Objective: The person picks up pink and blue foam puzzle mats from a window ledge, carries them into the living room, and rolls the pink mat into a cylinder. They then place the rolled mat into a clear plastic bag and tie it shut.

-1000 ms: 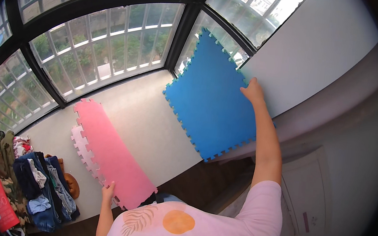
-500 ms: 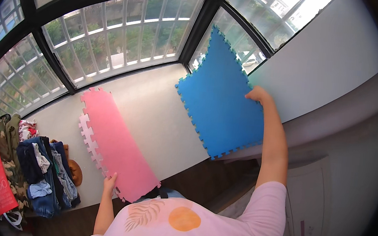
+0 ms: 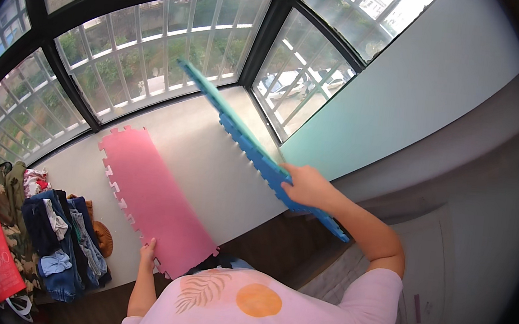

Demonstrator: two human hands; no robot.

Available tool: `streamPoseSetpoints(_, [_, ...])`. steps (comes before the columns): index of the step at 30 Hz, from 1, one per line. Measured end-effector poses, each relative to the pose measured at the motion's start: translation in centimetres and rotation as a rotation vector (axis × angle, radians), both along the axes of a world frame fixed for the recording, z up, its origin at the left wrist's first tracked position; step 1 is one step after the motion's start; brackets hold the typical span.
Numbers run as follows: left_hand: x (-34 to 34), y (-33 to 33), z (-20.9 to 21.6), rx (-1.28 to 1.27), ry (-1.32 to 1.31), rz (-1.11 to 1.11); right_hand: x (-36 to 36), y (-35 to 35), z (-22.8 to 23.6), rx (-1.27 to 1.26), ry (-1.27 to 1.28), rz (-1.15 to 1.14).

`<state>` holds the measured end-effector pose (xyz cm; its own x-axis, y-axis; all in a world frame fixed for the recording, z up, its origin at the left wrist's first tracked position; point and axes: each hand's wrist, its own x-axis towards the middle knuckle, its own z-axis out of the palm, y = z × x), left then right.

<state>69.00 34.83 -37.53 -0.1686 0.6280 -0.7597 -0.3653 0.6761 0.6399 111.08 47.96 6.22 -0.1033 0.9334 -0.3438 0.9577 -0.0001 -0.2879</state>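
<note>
My right hand (image 3: 307, 187) is clamped on the blue foam mat (image 3: 254, 149), held edge-on above the white ledge (image 3: 216, 158). My left hand (image 3: 148, 252) pinches the pink foam mat's (image 3: 153, 198) near corner — folded clothes (image 3: 61, 243) piled just left.

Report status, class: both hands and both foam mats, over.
Right hand grips blue mat, lifted edge-on. Left hand on pink mat, flat on ledge. Nothing between.
</note>
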Motion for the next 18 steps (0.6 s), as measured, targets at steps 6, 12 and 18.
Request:
streamPoseSetpoints(6, [1.0, 0.6, 0.6, 0.078, 0.243, -0.067, -4.5, -5.6, -4.2, -0.173, -0.010, 0.251])
streamPoseSetpoints(12, [-0.1, 1.2, 4.5, 0.008, 0.835, -0.278, -5.2, -7.7, -7.3, -0.255, 0.044, 0.338])
streamPoseSetpoints(18, [-0.9, -1.9, 10.0, 0.135, 0.829, -0.252, -1.4, -7.3, -6.7, -0.150, 0.130, 0.274])
